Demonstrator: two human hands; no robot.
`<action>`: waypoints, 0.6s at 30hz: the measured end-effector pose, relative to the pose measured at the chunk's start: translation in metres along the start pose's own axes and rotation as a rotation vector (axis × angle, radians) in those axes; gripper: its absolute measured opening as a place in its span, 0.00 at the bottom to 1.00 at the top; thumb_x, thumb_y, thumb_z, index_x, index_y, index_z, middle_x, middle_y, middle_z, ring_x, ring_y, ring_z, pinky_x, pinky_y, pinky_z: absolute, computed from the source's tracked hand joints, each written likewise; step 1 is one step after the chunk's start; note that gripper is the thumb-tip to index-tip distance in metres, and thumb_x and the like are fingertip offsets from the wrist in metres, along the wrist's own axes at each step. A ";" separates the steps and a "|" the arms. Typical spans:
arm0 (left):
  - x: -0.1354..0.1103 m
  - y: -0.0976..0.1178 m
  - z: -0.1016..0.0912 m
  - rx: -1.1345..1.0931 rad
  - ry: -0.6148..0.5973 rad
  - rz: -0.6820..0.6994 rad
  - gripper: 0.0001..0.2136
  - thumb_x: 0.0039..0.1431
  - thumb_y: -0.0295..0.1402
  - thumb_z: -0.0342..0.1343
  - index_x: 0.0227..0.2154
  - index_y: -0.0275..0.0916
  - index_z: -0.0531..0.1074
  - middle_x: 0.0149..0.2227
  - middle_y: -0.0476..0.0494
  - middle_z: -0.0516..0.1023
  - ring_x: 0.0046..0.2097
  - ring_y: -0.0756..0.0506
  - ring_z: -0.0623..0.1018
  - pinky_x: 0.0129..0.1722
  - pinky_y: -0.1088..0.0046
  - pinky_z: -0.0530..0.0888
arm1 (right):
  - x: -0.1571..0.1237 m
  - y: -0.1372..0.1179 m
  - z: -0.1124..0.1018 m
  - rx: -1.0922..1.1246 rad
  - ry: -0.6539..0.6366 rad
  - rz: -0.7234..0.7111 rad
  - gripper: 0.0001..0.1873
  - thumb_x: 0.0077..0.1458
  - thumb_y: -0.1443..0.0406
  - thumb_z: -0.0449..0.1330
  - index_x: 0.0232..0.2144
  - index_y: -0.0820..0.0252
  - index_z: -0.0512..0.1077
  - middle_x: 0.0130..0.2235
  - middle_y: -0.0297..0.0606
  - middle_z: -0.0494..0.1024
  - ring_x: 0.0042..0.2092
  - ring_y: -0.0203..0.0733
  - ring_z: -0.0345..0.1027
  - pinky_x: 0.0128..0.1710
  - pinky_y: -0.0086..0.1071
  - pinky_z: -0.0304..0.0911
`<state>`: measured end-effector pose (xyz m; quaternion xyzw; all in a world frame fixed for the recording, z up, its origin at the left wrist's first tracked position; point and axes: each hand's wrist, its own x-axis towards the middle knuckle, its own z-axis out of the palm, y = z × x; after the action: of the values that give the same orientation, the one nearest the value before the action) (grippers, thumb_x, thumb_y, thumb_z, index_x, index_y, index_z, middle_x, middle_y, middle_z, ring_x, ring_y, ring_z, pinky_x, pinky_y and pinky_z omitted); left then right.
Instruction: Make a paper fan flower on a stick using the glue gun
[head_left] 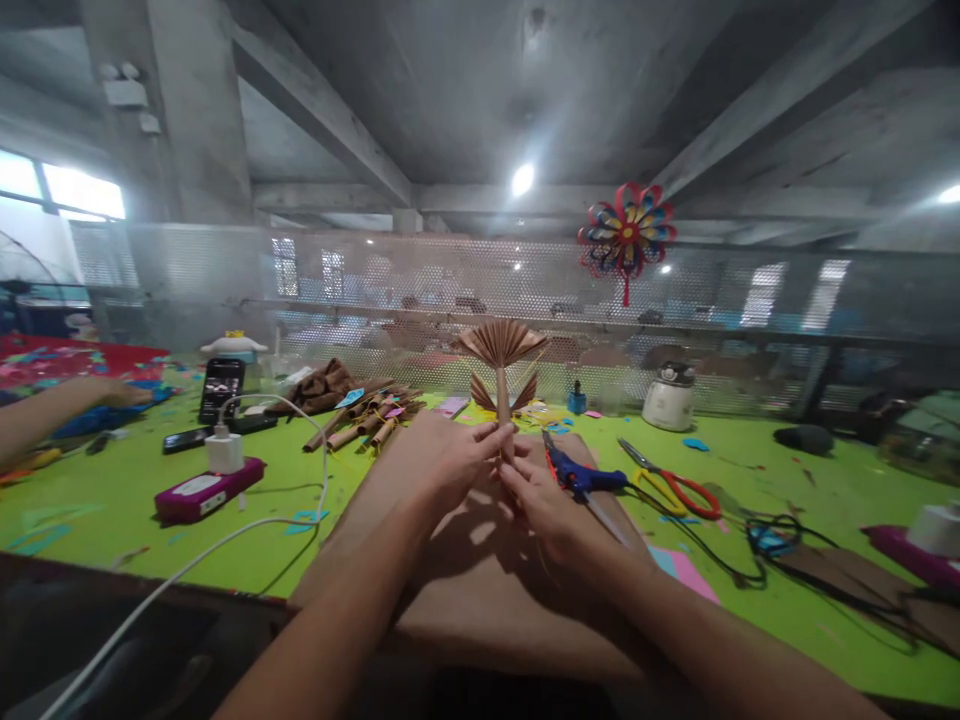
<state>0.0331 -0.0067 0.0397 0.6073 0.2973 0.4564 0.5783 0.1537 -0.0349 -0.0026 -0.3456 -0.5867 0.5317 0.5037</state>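
A brown paper flower [501,345] stands upright over the middle of the work area, with a pleated fan on top, two smaller pleated leaves and a rolled stem. The fingers of my left hand [463,462] are closed on the stem below the leaves. Just under them, my right hand [541,500] pinches the stem's lower part, which the fingers mostly hide. Beneath both hands lies a brown board or sheet [390,480]. Close to the right hand rests a blue glue gun [589,478] with a black cord.
Scissors [671,482] lie to the right, near a white jar [670,400]. Rolled brown paper pieces [367,412] are piled at left. A purple power strip [210,490] has a white cable. Another person's arm [60,410] reaches in. A pinwheel [628,232] hangs on the mesh.
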 end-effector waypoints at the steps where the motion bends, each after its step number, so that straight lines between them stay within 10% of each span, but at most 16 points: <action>1: 0.000 -0.002 0.001 -0.010 -0.042 -0.029 0.10 0.51 0.41 0.58 0.29 0.39 0.73 0.32 0.42 0.78 0.28 0.47 0.75 0.26 0.73 0.70 | -0.001 0.000 0.002 0.007 0.006 -0.004 0.22 0.48 0.46 0.58 0.28 0.59 0.64 0.15 0.25 0.61 0.15 0.27 0.49 0.13 0.22 0.42; 7: 0.009 -0.012 -0.010 -0.172 -0.027 -0.086 0.10 0.54 0.37 0.57 0.33 0.34 0.71 0.29 0.41 0.78 0.27 0.47 0.77 0.26 0.74 0.72 | 0.000 0.006 -0.001 -0.033 -0.052 0.039 0.14 0.46 0.56 0.63 0.28 0.61 0.68 0.16 0.24 0.61 0.15 0.26 0.50 0.14 0.22 0.46; 15: 0.018 -0.013 -0.041 -0.167 0.174 -0.172 0.08 0.59 0.33 0.50 0.29 0.34 0.69 0.25 0.39 0.77 0.25 0.50 0.75 0.22 0.78 0.68 | -0.037 -0.028 -0.004 -0.294 -1.005 0.187 0.16 0.50 0.61 0.60 0.43 0.60 0.75 0.32 0.35 0.77 0.30 0.33 0.69 0.30 0.25 0.65; 18: 0.022 -0.022 -0.047 -0.002 0.265 -0.218 0.08 0.56 0.34 0.54 0.27 0.34 0.69 0.23 0.39 0.76 0.22 0.49 0.74 0.21 0.77 0.67 | -0.042 -0.047 -0.010 -0.388 -1.098 0.140 0.17 0.52 0.59 0.59 0.41 0.62 0.76 0.33 0.38 0.78 0.32 0.35 0.71 0.35 0.28 0.66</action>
<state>0.0034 0.0369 0.0194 0.5054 0.4349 0.4672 0.5806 0.1801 -0.0804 0.0328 -0.1436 -0.8241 0.5477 0.0172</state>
